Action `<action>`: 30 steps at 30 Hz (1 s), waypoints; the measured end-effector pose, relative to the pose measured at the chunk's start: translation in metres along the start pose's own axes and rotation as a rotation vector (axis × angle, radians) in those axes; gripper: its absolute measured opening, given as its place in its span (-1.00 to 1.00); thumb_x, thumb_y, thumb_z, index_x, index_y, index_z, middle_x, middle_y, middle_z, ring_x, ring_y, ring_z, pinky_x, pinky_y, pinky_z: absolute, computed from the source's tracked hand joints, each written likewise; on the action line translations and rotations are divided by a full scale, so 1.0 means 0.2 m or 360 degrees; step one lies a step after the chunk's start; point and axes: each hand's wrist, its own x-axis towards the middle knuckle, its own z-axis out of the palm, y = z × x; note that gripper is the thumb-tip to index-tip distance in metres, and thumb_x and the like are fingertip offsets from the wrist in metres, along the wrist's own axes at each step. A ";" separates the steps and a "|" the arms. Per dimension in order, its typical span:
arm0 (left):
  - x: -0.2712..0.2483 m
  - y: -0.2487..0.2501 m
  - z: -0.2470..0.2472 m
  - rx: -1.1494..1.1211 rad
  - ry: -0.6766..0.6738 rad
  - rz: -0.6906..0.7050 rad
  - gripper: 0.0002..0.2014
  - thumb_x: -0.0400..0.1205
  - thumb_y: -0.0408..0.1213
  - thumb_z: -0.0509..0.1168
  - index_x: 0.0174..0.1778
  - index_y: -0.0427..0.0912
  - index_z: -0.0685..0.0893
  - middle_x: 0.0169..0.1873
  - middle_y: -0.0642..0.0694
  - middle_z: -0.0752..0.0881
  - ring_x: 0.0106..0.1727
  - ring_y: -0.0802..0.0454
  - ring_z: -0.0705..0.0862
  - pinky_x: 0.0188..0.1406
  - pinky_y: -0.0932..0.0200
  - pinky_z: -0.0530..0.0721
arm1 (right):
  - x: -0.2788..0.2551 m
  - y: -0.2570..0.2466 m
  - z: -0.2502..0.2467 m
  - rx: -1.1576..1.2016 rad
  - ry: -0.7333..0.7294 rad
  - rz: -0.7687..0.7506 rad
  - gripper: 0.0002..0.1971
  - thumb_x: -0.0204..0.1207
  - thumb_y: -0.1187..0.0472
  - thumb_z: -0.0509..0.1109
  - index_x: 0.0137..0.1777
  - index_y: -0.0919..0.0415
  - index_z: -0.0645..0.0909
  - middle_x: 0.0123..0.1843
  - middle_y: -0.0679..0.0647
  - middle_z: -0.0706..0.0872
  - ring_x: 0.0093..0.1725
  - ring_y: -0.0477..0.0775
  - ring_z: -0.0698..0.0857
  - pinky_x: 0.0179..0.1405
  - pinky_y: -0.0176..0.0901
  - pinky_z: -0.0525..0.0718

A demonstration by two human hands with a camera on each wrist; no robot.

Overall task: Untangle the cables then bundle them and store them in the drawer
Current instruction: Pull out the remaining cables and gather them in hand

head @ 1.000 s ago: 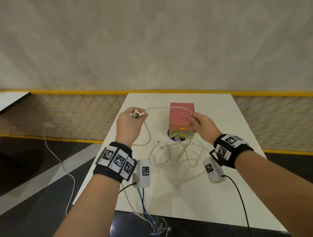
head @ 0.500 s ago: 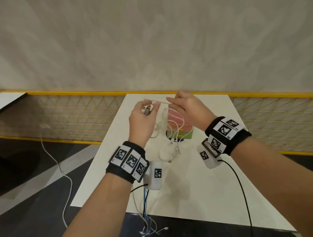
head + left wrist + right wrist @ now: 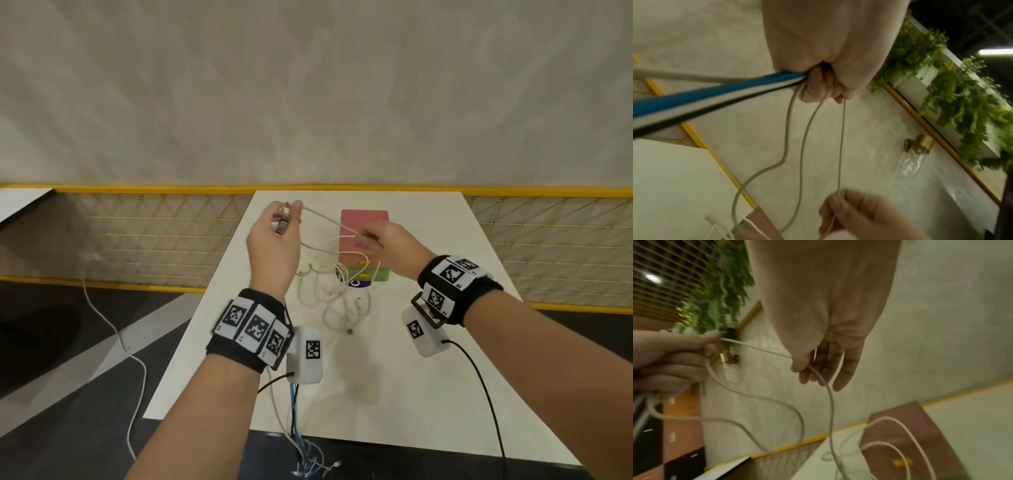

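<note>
A tangle of thin white cables (image 3: 325, 294) lies on the white table (image 3: 428, 394) in front of a small drawer unit (image 3: 364, 219) with a pink top and a green drawer. My left hand (image 3: 286, 214) is raised left of the unit and grips a metal plug and loops of white cable (image 3: 803, 138). One strand (image 3: 325, 219) runs taut to my right hand (image 3: 368, 238), which pinches it between thumb and fingers above the pink top. In the right wrist view the cable (image 3: 830, 402) drops from my right hand (image 3: 809, 368) toward the unit (image 3: 920, 426).
Blue and white leads (image 3: 301, 445) hang off the table's front edge below my left wrist. A yellow mesh railing (image 3: 171, 240) runs behind the table. A white cord (image 3: 113, 329) trails on the dark floor at left. The wall is close behind.
My right hand has drawn down and right, away from the left hand, pulling a length of cable out between them. The left hand has shifted left and stays raised.
</note>
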 end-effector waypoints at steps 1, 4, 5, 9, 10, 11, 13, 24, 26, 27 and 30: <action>0.02 -0.02 -0.02 0.0031 0.0047 -0.0021 -0.72 0.72 -0.11 0.29 -0.29 -0.13 0.56 -0.51 0.08 0.47 -0.57 0.19 0.34 -0.54 0.32 0.31 | -0.01 0.03 0.02 0.0049 -0.0020 0.0067 -0.73 0.67 0.27 0.21 -0.26 0.33 0.53 -0.27 0.08 0.62 -0.39 -0.20 0.52 -0.36 -0.35 0.47; 0.02 -0.06 -0.05 0.0227 0.0076 -0.0079 -0.89 0.70 -0.20 0.31 0.11 -0.08 0.67 -0.38 0.22 0.55 -0.41 0.18 0.55 -0.51 0.50 0.42 | -0.01 0.04 0.03 0.0210 0.0114 0.0115 -0.76 0.69 0.24 0.17 -0.10 0.43 0.51 -0.23 0.13 0.65 -0.38 -0.14 0.53 -0.41 -0.46 0.46; 0.01 -0.06 -0.04 0.0265 0.0059 -0.0015 -0.71 0.69 -0.24 0.33 0.35 -0.01 0.61 -0.33 0.29 0.56 -0.33 0.26 0.61 -0.39 0.58 0.47 | 0.00 0.02 0.02 0.0270 0.0182 0.0060 -0.79 0.69 0.23 0.18 -0.11 0.36 0.52 -0.23 0.14 0.64 -0.33 -0.04 0.55 -0.35 -0.44 0.49; -0.07 -0.02 0.05 0.0362 -0.0400 0.0262 -0.36 0.67 -0.15 0.37 0.62 0.28 0.27 -0.54 0.16 0.47 -0.53 0.22 0.50 -0.40 0.40 0.50 | 0.05 -0.13 -0.05 0.0302 0.0235 -0.0300 -0.85 0.66 0.18 0.23 -0.02 0.16 0.62 -0.07 0.14 0.59 -0.11 0.00 0.67 -0.04 -0.24 0.69; -0.07 -0.01 0.08 0.0411 -0.0450 0.0267 -0.50 0.66 -0.09 0.37 0.52 0.22 0.42 -0.57 0.12 0.47 -0.56 0.22 0.49 -0.45 0.31 0.44 | 0.06 -0.17 -0.06 0.0253 0.0233 -0.0381 -0.85 0.66 0.17 0.24 0.01 0.17 0.64 -0.07 0.12 0.55 -0.12 -0.04 0.65 -0.03 -0.23 0.67; -0.05 0.00 0.09 0.0456 -0.0454 0.0257 -0.70 0.66 -0.04 0.36 0.30 0.11 0.57 -0.57 0.10 0.49 -0.56 0.22 0.49 -0.46 0.25 0.39 | 0.07 -0.19 -0.07 0.0188 0.0248 -0.0452 -0.85 0.65 0.18 0.26 0.02 0.19 0.65 -0.09 0.10 0.53 -0.14 -0.04 0.61 -0.05 -0.24 0.62; -0.03 0.00 0.10 0.0433 -0.0382 0.0291 -0.76 0.66 0.01 0.33 -0.10 -0.09 0.57 -0.56 0.06 0.49 -0.55 0.16 0.45 -0.50 0.24 0.31 | 0.08 -0.18 -0.08 0.0143 0.0268 -0.0505 -0.88 0.64 0.20 0.28 -0.01 0.21 0.62 -0.09 0.12 0.56 -0.15 -0.04 0.60 -0.08 -0.29 0.56; 0.12 0.04 -0.12 0.0113 0.0269 0.0062 -0.64 0.74 -0.09 0.24 -0.37 -0.08 0.42 -0.53 0.08 0.39 -0.54 0.23 0.36 -0.49 0.41 0.34 | 0.01 0.31 0.12 0.0227 0.0160 0.0243 -0.84 0.69 0.24 0.17 -0.11 0.25 0.47 -0.22 0.19 0.65 -0.22 0.24 0.63 -0.17 0.01 0.60; 0.14 -0.01 -0.15 0.0281 0.0208 -0.0048 -0.65 0.73 -0.05 0.25 -0.37 -0.06 0.45 -0.53 0.07 0.43 -0.51 0.17 0.38 -0.46 0.27 0.37 | 0.03 0.24 0.05 0.0394 0.0395 0.0170 -0.87 0.69 0.24 0.18 -0.09 0.19 0.50 -0.28 0.06 0.62 -0.28 0.08 0.61 -0.23 -0.15 0.59; 0.14 -0.04 -0.15 0.0353 0.0184 -0.0115 -0.67 0.73 -0.03 0.25 -0.32 -0.10 0.50 -0.52 0.05 0.46 -0.49 0.14 0.41 -0.45 0.19 0.38 | 0.05 0.18 0.00 0.0492 0.0509 0.0111 -0.87 0.69 0.22 0.18 -0.07 0.16 0.52 -0.29 0.02 0.61 -0.30 0.00 0.62 -0.23 -0.21 0.61; 0.12 -0.10 -0.13 0.0414 0.0097 -0.0210 -0.62 0.72 -0.03 0.25 -0.18 -0.31 0.62 -0.43 -0.06 0.60 -0.43 0.02 0.47 -0.44 0.12 0.41 | 0.08 -0.05 -0.14 0.0851 0.0684 -0.0071 -0.84 0.70 0.20 0.18 0.02 0.22 0.57 -0.30 -0.10 0.59 -0.24 -0.02 0.75 -0.29 -0.32 0.69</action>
